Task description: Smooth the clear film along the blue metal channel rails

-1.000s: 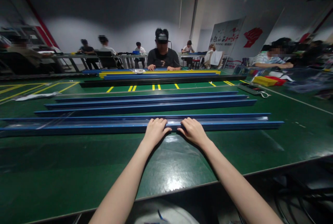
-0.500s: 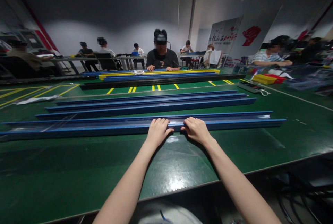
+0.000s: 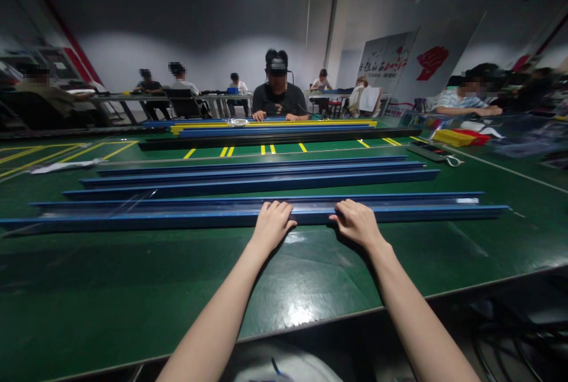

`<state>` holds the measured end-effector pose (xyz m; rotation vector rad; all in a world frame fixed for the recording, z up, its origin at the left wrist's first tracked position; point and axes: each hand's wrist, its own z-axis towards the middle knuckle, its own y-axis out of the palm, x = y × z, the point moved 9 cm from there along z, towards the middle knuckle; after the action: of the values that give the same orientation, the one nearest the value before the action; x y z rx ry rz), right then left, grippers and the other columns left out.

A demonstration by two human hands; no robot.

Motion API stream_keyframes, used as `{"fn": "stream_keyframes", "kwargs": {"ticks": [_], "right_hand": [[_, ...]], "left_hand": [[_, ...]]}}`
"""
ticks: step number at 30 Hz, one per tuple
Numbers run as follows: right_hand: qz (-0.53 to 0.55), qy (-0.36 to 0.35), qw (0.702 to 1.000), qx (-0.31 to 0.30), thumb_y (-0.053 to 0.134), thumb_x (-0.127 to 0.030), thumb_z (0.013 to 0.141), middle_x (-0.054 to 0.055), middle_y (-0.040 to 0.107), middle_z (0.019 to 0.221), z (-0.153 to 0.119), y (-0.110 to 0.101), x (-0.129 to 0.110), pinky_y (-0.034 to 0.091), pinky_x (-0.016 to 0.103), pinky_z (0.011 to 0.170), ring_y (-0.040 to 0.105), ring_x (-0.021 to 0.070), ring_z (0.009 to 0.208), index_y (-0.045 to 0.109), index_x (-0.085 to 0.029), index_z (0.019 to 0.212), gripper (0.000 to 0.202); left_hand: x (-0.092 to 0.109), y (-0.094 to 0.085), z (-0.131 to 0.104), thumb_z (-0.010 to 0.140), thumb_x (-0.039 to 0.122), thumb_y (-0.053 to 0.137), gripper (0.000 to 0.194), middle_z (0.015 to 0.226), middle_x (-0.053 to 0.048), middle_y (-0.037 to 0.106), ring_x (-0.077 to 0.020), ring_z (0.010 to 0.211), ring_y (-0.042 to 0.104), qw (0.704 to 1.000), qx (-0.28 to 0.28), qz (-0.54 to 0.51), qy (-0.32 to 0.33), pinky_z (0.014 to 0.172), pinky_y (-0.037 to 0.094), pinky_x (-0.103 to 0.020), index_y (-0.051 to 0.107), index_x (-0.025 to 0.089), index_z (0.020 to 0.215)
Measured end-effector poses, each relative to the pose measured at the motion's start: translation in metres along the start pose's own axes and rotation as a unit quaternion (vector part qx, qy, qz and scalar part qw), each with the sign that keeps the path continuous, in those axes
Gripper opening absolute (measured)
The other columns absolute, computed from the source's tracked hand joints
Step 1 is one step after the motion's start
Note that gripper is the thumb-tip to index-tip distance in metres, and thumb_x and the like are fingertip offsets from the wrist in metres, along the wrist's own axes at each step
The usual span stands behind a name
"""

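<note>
A long blue channel strip lies crosswise on the green table in front of me, its trough facing up. My left hand grips its near wall around the middle, fingers curled over into the trough and thumb on the near side. A short way to the right, my right hand is closed over the same near wall. Clear film shows in the trough, and a small white label sits near its right end. Just beyond lie more blue channel strips, parallel to this one.
Farther back are a black strip and yellow strips, with a person seated behind them. On the right lie a dark phone-like device and a yellow tray. White paper lies at left.
The near blue strip has shifted to the right. My right hand has moved right with it, widening the gap between my hands. The left hand stays almost in place.
</note>
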<state>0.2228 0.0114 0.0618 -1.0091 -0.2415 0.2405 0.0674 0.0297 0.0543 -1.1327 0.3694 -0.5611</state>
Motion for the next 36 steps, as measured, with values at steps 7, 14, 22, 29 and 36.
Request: {"fn": "stream_keyframes", "kwargs": {"ticks": [7,14,22,29,36], "right_hand": [[0.01,0.015,1.0,-0.006,0.046,-0.034,0.082,0.004,0.056,0.07,-0.0001,0.0021,0.0016,0.027,0.026,0.06,0.048,0.0151,0.067,0.053,-0.018,0.07,0.022],[0.019,0.025,0.999,-0.011,0.046,-0.034,0.081,0.004,0.056,0.071,0.0002,0.0025,0.0031,0.027,0.026,0.06,0.048,0.0154,0.068,0.053,-0.018,0.07,0.021],[0.026,0.029,0.999,-0.012,0.046,-0.034,0.081,0.005,0.056,0.071,0.0003,0.0025,0.0037,0.026,0.026,0.06,0.048,0.0157,0.068,0.053,-0.018,0.071,0.021],[0.018,0.022,0.999,-0.018,0.046,-0.034,0.081,0.004,0.056,0.071,0.0007,0.0033,0.0026,0.027,0.026,0.061,0.048,0.0158,0.07,0.053,-0.018,0.071,0.02],[0.022,0.028,0.999,-0.018,0.046,-0.034,0.081,0.004,0.057,0.072,0.0007,0.0027,0.0031,0.027,0.025,0.061,0.048,0.0156,0.07,0.053,-0.018,0.072,0.021]], "left_hand": [[-0.0005,0.0026,0.0004,0.081,0.034,0.054,0.017,0.092,-0.002,0.064,-0.0193,0.087,0.052,1.0,-0.015,0.014,-0.005,0.073,0.031,-0.032,0.055,0.018,0.087],[-0.0023,0.0039,0.0009,0.082,0.035,0.052,0.017,0.091,-0.002,0.064,-0.019,0.086,0.053,1.0,-0.025,0.009,-0.012,0.073,0.031,-0.031,0.055,0.018,0.084],[-0.0033,0.005,0.0015,0.082,0.037,0.051,0.019,0.087,-0.002,0.065,-0.0187,0.084,0.053,0.999,-0.036,0.004,-0.019,0.071,0.032,-0.03,0.054,0.019,0.081],[-0.0028,0.0054,0.0014,0.083,0.038,0.049,0.019,0.089,-0.003,0.065,-0.0196,0.085,0.054,0.999,-0.041,0.012,-0.015,0.07,0.033,-0.03,0.054,0.019,0.082],[-0.0033,0.0023,0.0015,0.081,0.039,0.051,0.023,0.085,-0.005,0.064,-0.0205,0.083,0.056,0.999,-0.02,0.024,-0.019,0.069,0.035,-0.03,0.049,0.018,0.091]]}}
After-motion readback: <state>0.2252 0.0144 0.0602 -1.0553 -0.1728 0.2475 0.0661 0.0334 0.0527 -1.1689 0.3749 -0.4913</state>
